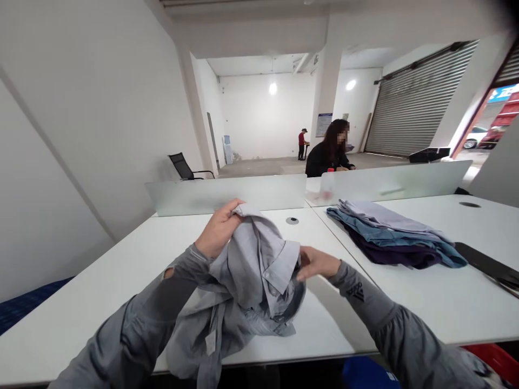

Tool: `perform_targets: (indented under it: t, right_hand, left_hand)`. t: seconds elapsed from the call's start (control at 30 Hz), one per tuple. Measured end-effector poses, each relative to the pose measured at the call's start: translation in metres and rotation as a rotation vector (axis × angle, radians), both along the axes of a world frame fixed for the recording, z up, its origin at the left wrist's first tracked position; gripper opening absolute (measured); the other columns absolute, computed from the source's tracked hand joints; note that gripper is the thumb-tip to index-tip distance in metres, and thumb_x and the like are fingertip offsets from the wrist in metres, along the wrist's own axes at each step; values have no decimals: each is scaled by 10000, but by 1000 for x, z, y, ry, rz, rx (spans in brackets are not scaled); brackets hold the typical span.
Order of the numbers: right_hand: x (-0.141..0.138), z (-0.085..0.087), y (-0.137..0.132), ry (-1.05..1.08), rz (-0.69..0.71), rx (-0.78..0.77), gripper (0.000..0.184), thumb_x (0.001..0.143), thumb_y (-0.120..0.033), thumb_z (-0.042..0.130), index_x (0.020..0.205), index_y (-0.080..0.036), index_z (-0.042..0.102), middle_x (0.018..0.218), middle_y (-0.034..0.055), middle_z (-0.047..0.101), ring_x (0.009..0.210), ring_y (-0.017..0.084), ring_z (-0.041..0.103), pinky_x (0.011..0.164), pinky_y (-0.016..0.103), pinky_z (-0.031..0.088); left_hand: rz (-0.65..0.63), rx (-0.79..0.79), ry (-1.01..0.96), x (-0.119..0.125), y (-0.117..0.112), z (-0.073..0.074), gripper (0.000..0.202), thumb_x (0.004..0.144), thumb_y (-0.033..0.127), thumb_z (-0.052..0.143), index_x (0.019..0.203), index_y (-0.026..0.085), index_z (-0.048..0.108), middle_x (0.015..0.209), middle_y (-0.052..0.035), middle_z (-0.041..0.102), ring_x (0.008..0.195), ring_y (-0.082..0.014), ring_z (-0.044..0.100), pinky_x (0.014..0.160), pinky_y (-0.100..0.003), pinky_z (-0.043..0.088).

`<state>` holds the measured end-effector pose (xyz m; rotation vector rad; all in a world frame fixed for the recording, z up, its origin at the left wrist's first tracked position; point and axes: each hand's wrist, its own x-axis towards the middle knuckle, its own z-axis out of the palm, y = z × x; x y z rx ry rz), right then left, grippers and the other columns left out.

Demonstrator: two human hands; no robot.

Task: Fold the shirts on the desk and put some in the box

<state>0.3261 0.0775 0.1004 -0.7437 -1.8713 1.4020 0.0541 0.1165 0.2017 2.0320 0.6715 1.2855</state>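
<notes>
1. Grey sleeves filled the bottom of the view, both forearms reaching forward over the white tabletop, which ran wide to either side with frosted dividers along its far edge.
2. Next in size was the grey shirt, bunched and half lifted, its tail spilling over the tabletop's near edge and its collar turned up near the middle.
3. To the right, well apart from the shirt, lay a stack of folded clothes in lilac, blue and dark purple, with a dark flat object just beside it.
4. Beyond the dividers a seated person in black worked at another desk; farther back someone in red stood by the wall, and an empty chair waited on the left.
5. The left hand was closed on a raised fold of the shirt at its top.
6. The right hand pinched the cloth beside the collar, fingers narrow.
7. My judgement: handling this well would mean finding both shoulder seams first, shaking the fabric loose, and keeping the hanging tail from dragging off the edge.
</notes>
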Motion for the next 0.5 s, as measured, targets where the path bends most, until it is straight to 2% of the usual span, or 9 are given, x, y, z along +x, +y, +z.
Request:
perform_targets:
  t: [0.07,0.13,0.2,0.23,0.3,0.4,0.47,0.5]
  right_hand:
    - [-16,-31,-6,-7,-64,-35,480,635,-383,786,1021,-126,663,888,47,695,868,222,637,837,389,507]
    - [-30,-53,-8,-48,-312,4,289,708,-403,703,840,-147,674,752,22,683,739,211,627,739,369,516]
    - [-33,-60,-3,-173,-624,158,180,743,-352,621,707,-177,645,664,12,658,675,210,606,664,339,492]
    - [-28,-56,1,-266,-768,269,139,743,-305,588,687,-188,636,659,18,658,679,216,603,656,328,476]
    - [-7,-37,9,-457,-1022,481,122,727,-216,539,758,-197,655,739,53,686,733,236,613,675,323,450]
    - [39,12,14,-611,-1302,657,300,707,-131,521,970,-166,661,907,124,701,821,266,619,707,330,411]
    - [64,46,13,-562,-1416,681,297,703,-102,535,972,-147,655,858,118,694,825,261,614,711,322,385]
    - [73,62,12,-440,-1436,665,260,708,-87,536,933,-139,656,799,102,686,820,248,613,712,314,375]
  left_hand:
    - [9,-36,-60,-5,-1,6,189,831,357,556,891,182,597,784,-1,590,748,-151,547,632,-235,453]
    - [44,-66,-143,-8,-1,11,183,822,368,564,863,190,574,736,8,562,672,-134,520,584,-225,427]
    - [89,-63,-196,-13,-2,15,179,816,368,568,837,191,558,706,13,542,637,-127,507,566,-222,413]
    - [116,-42,-190,-17,-2,17,177,816,365,567,830,189,555,703,12,542,634,-128,508,565,-223,410]
    - [176,45,-84,-28,-6,23,167,819,351,560,827,185,560,702,13,548,639,-133,513,571,-225,407]
    - [273,268,321,-48,-18,29,109,794,300,578,832,199,576,703,21,557,661,-149,527,587,-229,398]
    - [371,454,638,-60,-26,30,78,772,233,574,847,216,587,775,3,588,715,-175,556,592,-242,390]
    - [437,534,768,-65,-29,30,99,771,200,557,862,220,591,846,-16,604,753,-193,572,590,-252,387]
